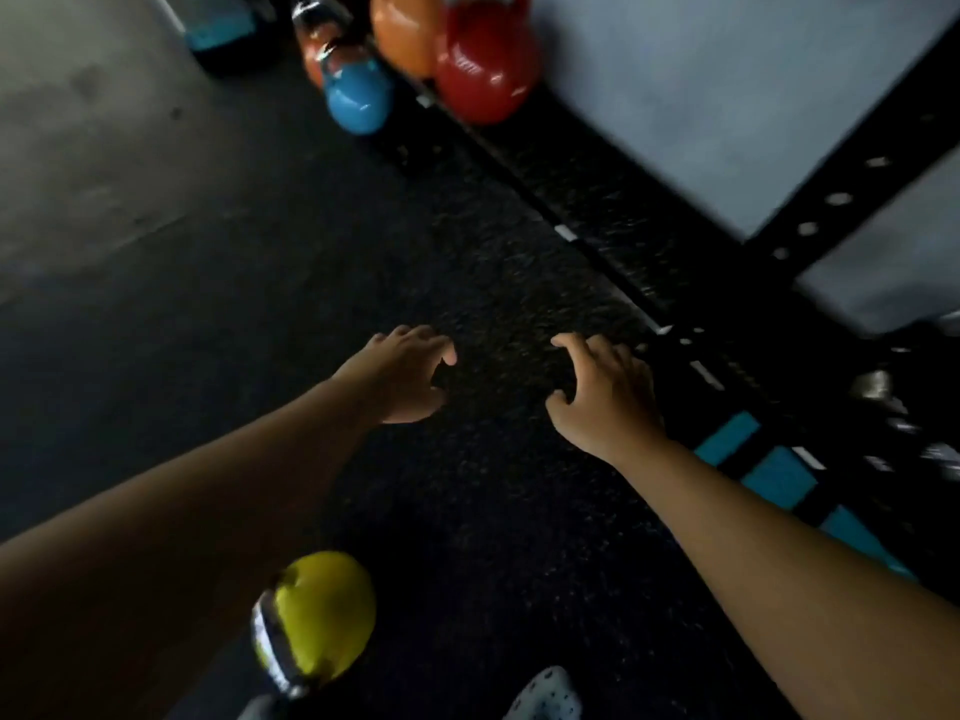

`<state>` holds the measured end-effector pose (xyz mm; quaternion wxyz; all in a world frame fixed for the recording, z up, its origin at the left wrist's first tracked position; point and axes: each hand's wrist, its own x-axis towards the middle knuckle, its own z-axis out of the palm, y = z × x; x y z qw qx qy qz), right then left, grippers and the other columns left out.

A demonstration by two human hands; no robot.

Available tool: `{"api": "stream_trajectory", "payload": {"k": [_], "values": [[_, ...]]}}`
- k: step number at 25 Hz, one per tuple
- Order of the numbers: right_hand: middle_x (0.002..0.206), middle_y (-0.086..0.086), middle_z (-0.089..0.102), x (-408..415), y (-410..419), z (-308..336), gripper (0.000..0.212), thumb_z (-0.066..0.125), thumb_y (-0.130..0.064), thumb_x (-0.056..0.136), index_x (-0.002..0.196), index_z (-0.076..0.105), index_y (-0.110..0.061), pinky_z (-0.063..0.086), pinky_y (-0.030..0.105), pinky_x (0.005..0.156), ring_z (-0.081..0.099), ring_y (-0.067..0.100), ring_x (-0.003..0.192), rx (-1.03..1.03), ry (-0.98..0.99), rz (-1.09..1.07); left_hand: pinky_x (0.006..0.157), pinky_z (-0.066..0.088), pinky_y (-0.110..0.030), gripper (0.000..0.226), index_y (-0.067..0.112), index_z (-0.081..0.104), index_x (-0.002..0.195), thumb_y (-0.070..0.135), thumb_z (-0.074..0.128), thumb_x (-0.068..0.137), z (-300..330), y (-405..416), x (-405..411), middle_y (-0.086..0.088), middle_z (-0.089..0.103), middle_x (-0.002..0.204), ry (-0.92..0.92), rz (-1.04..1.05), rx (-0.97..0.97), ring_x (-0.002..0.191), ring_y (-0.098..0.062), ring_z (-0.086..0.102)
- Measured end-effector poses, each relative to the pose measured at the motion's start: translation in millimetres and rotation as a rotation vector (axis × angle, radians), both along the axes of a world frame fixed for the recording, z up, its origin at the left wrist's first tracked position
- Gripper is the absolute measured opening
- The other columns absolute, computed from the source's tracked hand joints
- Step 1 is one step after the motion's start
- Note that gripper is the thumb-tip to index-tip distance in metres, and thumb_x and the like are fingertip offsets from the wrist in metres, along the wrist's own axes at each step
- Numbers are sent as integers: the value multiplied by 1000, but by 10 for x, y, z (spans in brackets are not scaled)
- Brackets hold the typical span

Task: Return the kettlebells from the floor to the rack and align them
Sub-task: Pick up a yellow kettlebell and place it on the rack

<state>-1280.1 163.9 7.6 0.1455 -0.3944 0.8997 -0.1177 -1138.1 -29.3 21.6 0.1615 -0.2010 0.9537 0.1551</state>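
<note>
A yellow kettlebell (324, 613) lies on the dark rubber floor near the bottom of the view, under my left forearm. Far ahead, a blue kettlebell (359, 98) stands on the floor beside the low black rack (587, 200). On that rack sit a red kettlebell (485, 77) and an orange kettlebell (402, 36); another orange one (319, 57) is half hidden behind the blue. My left hand (410, 374) and my right hand (605, 394) hover over bare floor, fingers spread, holding nothing. The image is blurred.
A black perforated upright (852, 192) crosses the pale wall at the right. Teal-and-black plates or blocks (769, 478) lie along the rack's base near my right forearm. A teal box (223, 23) stands at the top left. A light shoe tip (545, 696) shows at the bottom.
</note>
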Motion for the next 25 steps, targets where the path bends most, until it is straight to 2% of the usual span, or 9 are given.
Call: {"api": "stream_trajectory", "payload": {"k": [5, 9, 12, 15, 17, 19, 20, 22, 25], "values": [[126, 2, 54, 1480, -671, -563, 48, 56, -36, 86, 132, 43, -31, 37, 45, 103, 48, 26, 120, 181, -160, 154, 100, 39, -46, 48, 29, 48, 128, 24, 61, 82, -461, -593, 2027, -3, 47, 138, -181, 195, 2, 129, -27, 42], [119, -1, 58, 2534, -882, -961, 34, 54, -39, 88, 120, 50, -31, 40, 44, 101, 52, 24, 116, 309, -317, 190, 99, 39, -46, 48, 31, 49, 127, 26, 63, 81, -853, -712, 3143, -4, 48, 135, -288, 219, 13, 127, -28, 44], [115, 2, 62, 3183, -909, -1380, 28, 53, -40, 87, 111, 58, -27, 44, 43, 96, 54, 28, 112, 385, -409, 239, 100, 39, -44, 46, 33, 48, 128, 27, 61, 84, -1316, -667, 3688, -3, 47, 135, -365, 161, 23, 127, -26, 43], [114, 4, 65, 3620, -874, -1852, 33, 55, -46, 85, 105, 63, -22, 47, 43, 96, 58, 31, 110, 453, -523, 231, 102, 40, -45, 57, 31, 40, 137, 25, 61, 85, -1784, -577, 3916, -4, 44, 140, -362, 92, 9, 128, -27, 42], [108, 6, 66, 3847, -828, -2238, 44, 58, -58, 80, 101, 65, -19, 51, 44, 91, 61, 32, 106, 519, -621, 252, 99, 44, -47, 72, 31, 25, 146, 22, 61, 84, -2154, -471, 3951, -8, 41, 142, -312, 91, 8, 127, -30, 43], [90, 2, 63, 4010, -743, -2576, 42, 63, -65, 74, 84, 61, -24, 51, 38, 77, 62, 31, 93, 603, -694, 317, 91, 49, -46, 89, 36, 10, 150, 17, 65, 82, -2530, -343, 3924, -9, 40, 142, -271, 39, -15, 123, -31, 45], [80, -1, 59, 4064, -691, -2701, 39, 66, -63, 74, 75, 55, -26, 47, 34, 67, 61, 28, 83, 621, -722, 319, 87, 51, -45, 91, 38, 9, 149, 17, 66, 81, -2712, -289, 3882, -8, 39, 142, -264, -11, -36, 122, -31, 45], [67, -4, 51, 4134, -606, -2858, 36, 71, -49, 77, 66, 49, -23, 36, 30, 53, 53, 22, 66, 568, -778, 258, 85, 51, -43, 76, 37, 25, 144, 25, 67, 82, -2960, -229, 3784, -8, 37, 143, -265, -81, -71, 122, -29, 44], [58, -2, 41, 4174, -553, -3015, 34, 71, -30, 81, 64, 44, -17, 29, 30, 50, 40, 17, 53, 429, -917, 178, 89, 50, -44, 37, 23, 53, 123, 27, 62, 87, -3197, -279, 3626, -7, 49, 133, -199, -178, 6, 124, -29, 43]]}}
